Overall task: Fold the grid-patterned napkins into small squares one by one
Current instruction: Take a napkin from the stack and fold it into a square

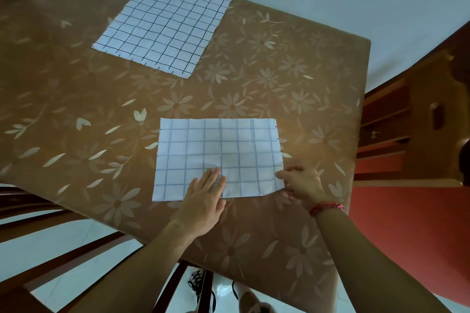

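Near napkin [218, 157]: soft gridded rectangle, long axis 9–3 o'clock; left hand [203, 201] flat atop, right hand [302, 185] pinching 4 o'clock corner.

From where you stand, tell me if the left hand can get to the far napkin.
Probably yes, with a long stretch. The left hand lies flat on the near napkin; only bare tablecloth lies between it and the far napkin.

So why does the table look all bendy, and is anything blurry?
Head view: the wide-angle lens curves the table edges; the near napkin and far napkin look sharp; soft glare whitens the tablecloth's flowers; the shoes below look slightly smeared.
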